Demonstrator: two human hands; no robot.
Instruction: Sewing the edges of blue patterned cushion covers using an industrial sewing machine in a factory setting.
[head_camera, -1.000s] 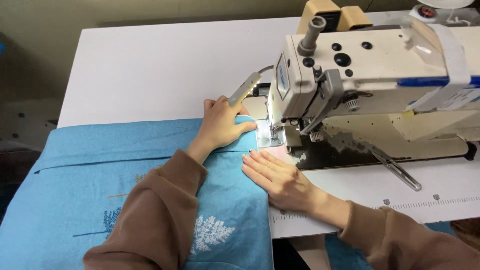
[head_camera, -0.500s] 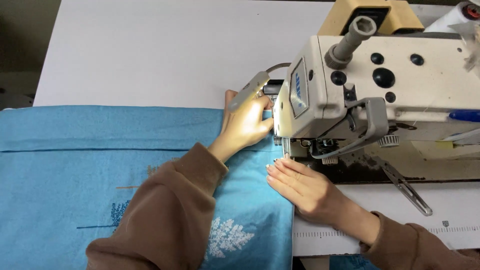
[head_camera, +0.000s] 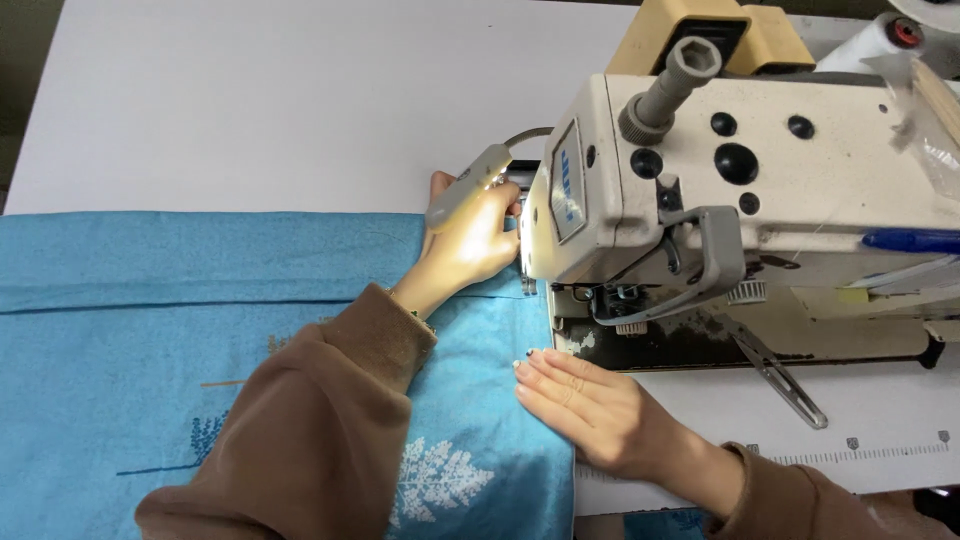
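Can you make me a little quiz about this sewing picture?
1. True or false: the left hand lies on the blue fabric near the needle end of the sewing machine.
2. Which hand lies flat on the fabric's front edge? A) right hand B) left hand
3. Fill in: the small lamp shines on the ____ hand.

Key: 1 true; 2 A; 3 left.

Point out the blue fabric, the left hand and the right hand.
blue fabric (head_camera: 130, 300), head view, on its flat part left of the sleeve.
left hand (head_camera: 470, 250), head view, on its back.
right hand (head_camera: 585, 405), head view, on its back.
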